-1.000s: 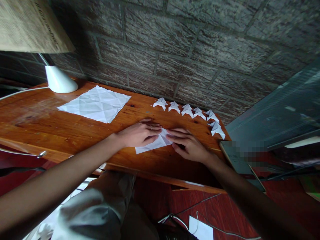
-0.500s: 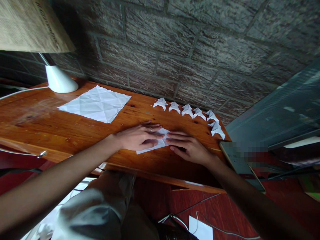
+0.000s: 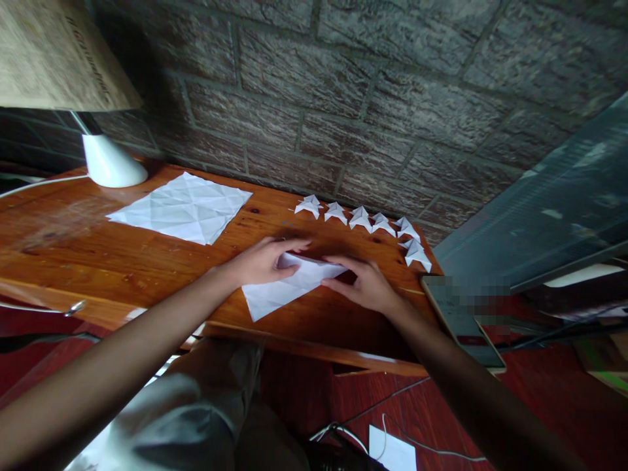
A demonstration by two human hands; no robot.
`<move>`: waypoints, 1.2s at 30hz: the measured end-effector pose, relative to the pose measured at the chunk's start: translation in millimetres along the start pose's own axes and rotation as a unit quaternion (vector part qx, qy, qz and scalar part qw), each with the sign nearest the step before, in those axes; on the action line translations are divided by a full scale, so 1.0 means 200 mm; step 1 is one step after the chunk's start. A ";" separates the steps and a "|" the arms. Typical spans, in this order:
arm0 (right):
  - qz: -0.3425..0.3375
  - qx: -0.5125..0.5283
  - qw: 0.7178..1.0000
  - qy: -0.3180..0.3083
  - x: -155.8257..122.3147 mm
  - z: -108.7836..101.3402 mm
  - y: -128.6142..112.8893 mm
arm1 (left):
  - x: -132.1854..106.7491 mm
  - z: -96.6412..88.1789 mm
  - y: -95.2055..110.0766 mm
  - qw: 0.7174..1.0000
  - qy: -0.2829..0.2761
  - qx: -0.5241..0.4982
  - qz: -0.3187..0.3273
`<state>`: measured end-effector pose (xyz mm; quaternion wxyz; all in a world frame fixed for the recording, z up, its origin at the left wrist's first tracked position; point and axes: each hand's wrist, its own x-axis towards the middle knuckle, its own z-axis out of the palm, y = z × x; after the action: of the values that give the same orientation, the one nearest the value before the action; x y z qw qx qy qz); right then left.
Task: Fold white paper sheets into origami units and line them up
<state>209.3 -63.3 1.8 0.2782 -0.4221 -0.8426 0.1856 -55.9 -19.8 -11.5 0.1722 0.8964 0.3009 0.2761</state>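
Head view: we sit at a wooden bench [image 3: 98, 261] that stands against a brick wall [image 3: 392, 85], with both of our arms reaching in from below. Our left hand [image 3: 260, 261] and right hand [image 3: 366, 288] meet over a white folded sheet [image 3: 279, 294], which lies near the front edge of the bench, a little right of its middle. The sheet's near corner rests flat on the wood and points toward the front edge, while its far part is raised off the surface between our hands. Our left fingers [image 3: 294, 247] are closed on the sheet's far edge, thumb on one side and the rest curled against the other. Our right fingers [image 3: 338, 265] are pressed together on the sheet's right-hand corner, pinching it.

Toward the far left corner of the bench lies a larger creased sheet [image 3: 181, 208], opened flat, with a white lamp base [image 3: 108, 163] just beyond it and a tan lampshade [image 3: 53, 59] above. Along the far edge, toward the far right corner, runs a row of small folded paper pieces [image 3: 363, 219] that bends down along the right edge. Just past the right edge lies a dark flat device [image 3: 461, 320], partly blurred. Below the front edge we see our lap in light trousers [image 3: 196, 412], and on the red floor a white slip of paper [image 3: 392, 451] beside a thin cable [image 3: 373, 405].
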 end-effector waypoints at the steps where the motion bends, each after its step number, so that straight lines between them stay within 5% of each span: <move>1: 0.017 0.019 1.000 0.009 0.00 0.00 0.00 | 0.00 0.00 0.00 1.000 0.001 0.003 0.000; 11: 0.154 0.073 0.985 0.013 0.27 0.02 0.05 | 0.01 0.02 0.02 0.998 0.052 0.022 0.005; 16: 0.197 0.102 0.975 0.018 0.24 0.06 0.09 | -0.01 0.02 0.04 0.990 0.019 0.138 0.029; 25: -0.062 -0.037 0.997 0.035 0.10 0.14 0.01 | 0.00 0.00 0.06 0.981 0.007 0.193 0.012; 30: -0.100 -0.082 0.991 -0.035 0.04 0.16 -0.02 | -0.01 0.00 0.07 0.978 0.000 0.208 0.010; 36: -0.129 -0.094 0.986 -0.041 0.04 0.14 -0.01 | -0.01 -0.01 0.07 0.972 -0.017 0.236 0.002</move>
<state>185.2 -60.1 -16.4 0.2243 -0.3263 -0.9143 0.0849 -52.1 -32.3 -4.7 -0.0394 0.9171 0.3523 0.1823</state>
